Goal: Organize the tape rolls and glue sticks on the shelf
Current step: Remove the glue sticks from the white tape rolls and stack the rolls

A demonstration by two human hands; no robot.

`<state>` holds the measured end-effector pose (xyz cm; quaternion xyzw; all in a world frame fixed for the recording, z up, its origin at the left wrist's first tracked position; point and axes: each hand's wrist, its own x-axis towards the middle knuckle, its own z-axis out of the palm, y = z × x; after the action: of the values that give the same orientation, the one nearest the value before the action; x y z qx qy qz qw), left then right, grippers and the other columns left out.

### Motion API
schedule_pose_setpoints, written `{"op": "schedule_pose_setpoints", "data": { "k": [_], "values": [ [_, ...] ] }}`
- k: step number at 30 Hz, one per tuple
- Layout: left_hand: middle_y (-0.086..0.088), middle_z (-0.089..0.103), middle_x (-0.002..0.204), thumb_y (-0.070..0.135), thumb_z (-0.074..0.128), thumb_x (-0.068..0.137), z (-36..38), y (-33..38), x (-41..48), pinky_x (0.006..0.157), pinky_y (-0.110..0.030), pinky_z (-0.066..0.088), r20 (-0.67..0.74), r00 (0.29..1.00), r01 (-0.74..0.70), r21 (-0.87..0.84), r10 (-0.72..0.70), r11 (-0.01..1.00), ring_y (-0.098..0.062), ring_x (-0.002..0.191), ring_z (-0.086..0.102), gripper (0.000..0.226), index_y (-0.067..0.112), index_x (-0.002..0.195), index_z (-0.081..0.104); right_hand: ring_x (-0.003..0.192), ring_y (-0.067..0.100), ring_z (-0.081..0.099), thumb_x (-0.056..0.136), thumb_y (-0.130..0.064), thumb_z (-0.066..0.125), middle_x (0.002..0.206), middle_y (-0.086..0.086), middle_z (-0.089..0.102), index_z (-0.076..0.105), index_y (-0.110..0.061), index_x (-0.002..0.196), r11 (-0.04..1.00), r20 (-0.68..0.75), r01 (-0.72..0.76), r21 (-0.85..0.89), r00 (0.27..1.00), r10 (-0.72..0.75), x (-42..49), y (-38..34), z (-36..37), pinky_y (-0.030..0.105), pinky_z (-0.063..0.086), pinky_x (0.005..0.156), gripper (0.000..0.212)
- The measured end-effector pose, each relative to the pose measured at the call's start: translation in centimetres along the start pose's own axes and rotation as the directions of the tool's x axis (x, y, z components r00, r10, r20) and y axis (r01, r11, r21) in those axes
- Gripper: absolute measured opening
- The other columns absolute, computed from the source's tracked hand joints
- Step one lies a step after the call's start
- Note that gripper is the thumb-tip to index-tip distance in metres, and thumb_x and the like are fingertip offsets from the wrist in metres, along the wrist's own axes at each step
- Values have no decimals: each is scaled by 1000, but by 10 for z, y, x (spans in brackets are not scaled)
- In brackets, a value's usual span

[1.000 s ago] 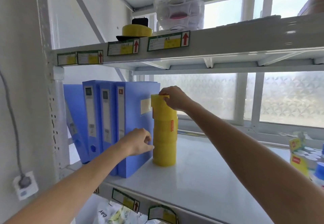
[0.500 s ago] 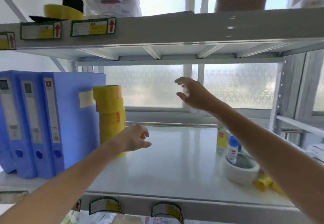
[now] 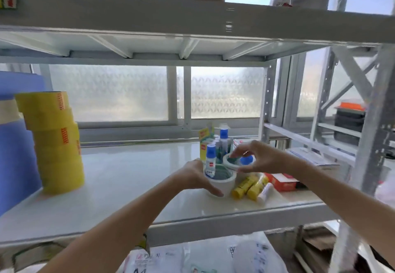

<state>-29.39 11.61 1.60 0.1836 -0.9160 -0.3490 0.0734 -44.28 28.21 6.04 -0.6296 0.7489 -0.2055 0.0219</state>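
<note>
Both hands have come away from the tall stack of yellow tape rolls point(image 3: 56, 142) and swung over to the right end of the white metal shelf point(image 3: 128, 178)! The view has followed them: the blue file boxes point(image 3: 15, 144) are now just a sliver at the left edge, with the stack upright beside them, well apart from the action.

The left hand point(image 3: 193, 176) is curled around the near side of a white tape roll point(image 3: 222, 184), thumb low on its wall, gripping it. A blue-capped glue bottle point(image 3: 210, 160) stands inside that roll. The right hand point(image 3: 259, 159) pinches the rim of a second white tape roll point(image 3: 229, 162), which sits higher and tilted just behind the first, with a blue cap showing through its middle.

Yellow glue sticks point(image 3: 249, 185) lie on their sides just right of the rolls, a red box point(image 3: 282, 181) beside them, more blue-capped bottles point(image 3: 223, 138) upright behind.
</note>
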Motion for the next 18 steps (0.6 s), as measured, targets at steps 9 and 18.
{"op": "schedule_pose_setpoints", "data": {
  "k": [9,18],
  "values": [
    [6,73,92,19,91,47,28,-20,21,78,-24,56,-83,995,-65,-211,49,975,-11,86,69,60,25,103,69,89,17,60,79,-24,63,98,-1,68,68,-22,105,976,141,-5,-216,989,36,16,-13,56,27,48,74,26],
    [1,75,92,34,88,46,32,-26,21,85,-32,58,-122,991,-76,-215,50,974,-15,87,70,62,22,104,71,88,24,58,83,-17,65,94,5,68,70,-17,101,947,182,35,-319,983,25,21,-17,62,36,50,82,19]
  ]
}}
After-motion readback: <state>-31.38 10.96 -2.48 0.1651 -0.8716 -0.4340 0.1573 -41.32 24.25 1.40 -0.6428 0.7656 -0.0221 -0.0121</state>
